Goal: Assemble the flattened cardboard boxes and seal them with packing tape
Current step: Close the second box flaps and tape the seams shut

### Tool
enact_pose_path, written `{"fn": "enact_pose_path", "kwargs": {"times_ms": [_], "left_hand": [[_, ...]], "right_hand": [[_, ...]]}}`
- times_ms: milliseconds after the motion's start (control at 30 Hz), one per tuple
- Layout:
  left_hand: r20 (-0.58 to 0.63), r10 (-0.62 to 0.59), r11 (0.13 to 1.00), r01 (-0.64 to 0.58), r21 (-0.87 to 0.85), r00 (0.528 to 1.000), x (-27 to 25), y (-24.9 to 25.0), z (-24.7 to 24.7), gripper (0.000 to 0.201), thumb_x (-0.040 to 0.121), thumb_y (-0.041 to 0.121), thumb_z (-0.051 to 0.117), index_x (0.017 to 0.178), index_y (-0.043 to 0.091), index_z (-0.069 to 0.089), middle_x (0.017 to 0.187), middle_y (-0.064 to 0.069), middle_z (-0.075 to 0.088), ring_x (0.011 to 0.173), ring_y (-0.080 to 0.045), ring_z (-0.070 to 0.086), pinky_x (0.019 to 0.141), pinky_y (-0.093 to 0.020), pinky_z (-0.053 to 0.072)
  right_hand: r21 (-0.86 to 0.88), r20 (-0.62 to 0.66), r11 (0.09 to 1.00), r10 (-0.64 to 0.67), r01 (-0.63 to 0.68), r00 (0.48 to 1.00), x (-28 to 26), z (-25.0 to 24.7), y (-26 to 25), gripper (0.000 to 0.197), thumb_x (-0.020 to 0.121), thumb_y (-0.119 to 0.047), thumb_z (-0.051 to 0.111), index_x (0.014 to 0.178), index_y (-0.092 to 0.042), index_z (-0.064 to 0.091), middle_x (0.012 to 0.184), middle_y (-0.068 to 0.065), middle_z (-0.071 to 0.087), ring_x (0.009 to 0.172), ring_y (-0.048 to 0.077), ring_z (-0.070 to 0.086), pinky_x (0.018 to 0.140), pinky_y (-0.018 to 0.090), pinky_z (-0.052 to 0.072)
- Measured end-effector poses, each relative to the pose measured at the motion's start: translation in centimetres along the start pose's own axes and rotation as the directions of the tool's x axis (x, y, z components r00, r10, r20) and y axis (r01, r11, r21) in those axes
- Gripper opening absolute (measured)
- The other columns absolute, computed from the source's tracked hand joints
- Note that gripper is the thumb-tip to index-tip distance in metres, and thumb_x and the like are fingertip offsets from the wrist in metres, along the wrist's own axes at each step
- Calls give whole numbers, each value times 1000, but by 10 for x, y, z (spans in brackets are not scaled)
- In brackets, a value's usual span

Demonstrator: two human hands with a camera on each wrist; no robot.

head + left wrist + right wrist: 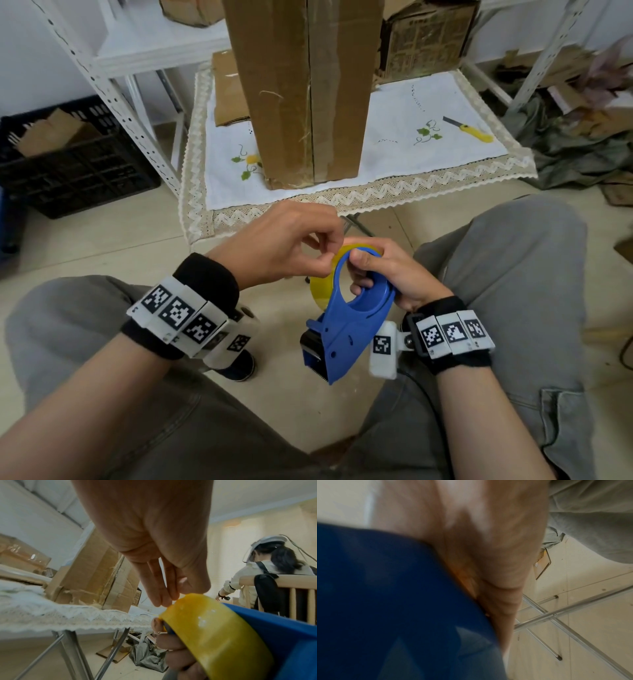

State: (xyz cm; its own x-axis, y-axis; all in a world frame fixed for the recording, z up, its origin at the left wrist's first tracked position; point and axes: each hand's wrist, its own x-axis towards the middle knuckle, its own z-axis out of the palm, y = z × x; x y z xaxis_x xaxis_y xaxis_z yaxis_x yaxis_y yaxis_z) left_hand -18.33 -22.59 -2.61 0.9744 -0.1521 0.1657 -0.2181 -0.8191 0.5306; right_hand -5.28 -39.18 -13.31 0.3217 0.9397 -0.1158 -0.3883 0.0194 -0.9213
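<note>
Tape prep. Your right hand [394, 274] grips the blue tape dispenser [346, 329] above your lap; left hand [284, 240] pinches at the yellow tape roll [214, 635], hunting its end. Next: peel it free. The assembled cardboard box [301, 89] stands on the bench [445, 178].

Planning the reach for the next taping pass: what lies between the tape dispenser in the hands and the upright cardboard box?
In the head view, only the tablecloth's lace front edge and bare floor separate the tape dispenser from the cardboard box.

yellow knife [468, 129] on embroidered cloth [445, 113]; black crate [78, 164] under white shelf [113, 58]; second person [267, 572] seated behind
</note>
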Motion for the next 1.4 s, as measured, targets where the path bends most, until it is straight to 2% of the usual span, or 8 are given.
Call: {"fn": "enact_pose_path", "kwargs": {"times_ms": [300, 400, 533, 667, 867, 1033, 1200, 1400], "left_hand": [[-127, -88, 984, 67, -162, 988, -11, -8, 8, 15, 80, -2, 71, 79, 12, 67, 86, 2, 67, 85, -21, 65, 76, -40, 57], [-142, -101, 980, 73, -185, 985, -12, -9, 10, 16, 80, -4, 71, 80, 12, 67, 86, 1, 68, 86, -22, 66, 77, -40, 57], [-148, -164, 948, 114, -298, 975, -14, -10, 10, 21, 83, -5, 73, 97, 11, 72, 91, 4, 72, 92, -20, 70, 83, -32, 61], [-124, -105, 950, 63, -307, 987, -16, -12, 9, 34, 86, -1, 77, 114, 16, 78, 101, 2, 71, 95, -20, 69, 87, -30, 60], [-165, -93, 933, 28, -358, 982, -18, -16, 13, 26, 83, 9, 83, 109, 13, 80, 104, -2, 73, 97, -26, 69, 84, -46, 60], [-182, -177, 885, 75, -460, 967, -18, -13, 17, 26, 78, 15, 85, 103, 9, 80, 104, -4, 72, 99, -25, 70, 88, -37, 61], [-155, -188, 868, 90, -488, 970, -12, -7, 30, 33, 80, 23, 86, 105, 11, 69, 111, 2, 60, 110, -24, 60, 95, -35, 56], [-178, -182, 867, 72, -493, 967, -13, -10, 39, 29, 87, 23, 80, 107, 9, 66, 116, -4, 59, 116, -25, 58, 99, -35, 54]], "right_hand": [[21, 0, 999, -26, 26, 1000, 2, -1, 1, 79, 72, -53, 88, 125, 2, 66, 85, 21, 43, 55, 18, 35, 58, 33, 50], [21, -18, 999, -28, 29, 999, 2, -2, 1, 85, 71, -53, 89, 128, 4, 64, 84, 19, 44, 55, 18, 36, 58, 33, 51], [28, -25, 999, -31, 32, 999, 1, -3, 1, 86, 68, -53, 90, 128, 4, 64, 76, 10, 51, 55, 18, 37, 58, 32, 51], [47, -6, 998, -49, 49, 999, 0, -2, -1, 88, 71, -52, 88, 131, 7, 61, 76, 11, 48, 55, 18, 36, 58, 30, 51], [62, -16, 996, -63, 64, 998, 0, -1, -2, 92, 72, -51, 88, 132, 11, 57, 73, 10, 42, 54, 17, 35, 58, 31, 51], [42, -33, 995, -90, 92, 995, 1, -2, -2, 92, 73, -52, 88, 131, 11, 57, 82, 22, 40, 55, 19, 35, 58, 31, 50], [27, -22, 992, -124, 124, 992, -1, -1, -6, 78, 74, -57, 84, 120, 4, 63, 68, 4, 58, 55, 20, 36, 57, 26, 47], [58, -68, 988, -138, 142, 988, 0, -3, -3, 87, 73, -53, 87, 128, 8, 60, 73, 12, 51, 53, 17, 37, 56, 29, 49]]}}
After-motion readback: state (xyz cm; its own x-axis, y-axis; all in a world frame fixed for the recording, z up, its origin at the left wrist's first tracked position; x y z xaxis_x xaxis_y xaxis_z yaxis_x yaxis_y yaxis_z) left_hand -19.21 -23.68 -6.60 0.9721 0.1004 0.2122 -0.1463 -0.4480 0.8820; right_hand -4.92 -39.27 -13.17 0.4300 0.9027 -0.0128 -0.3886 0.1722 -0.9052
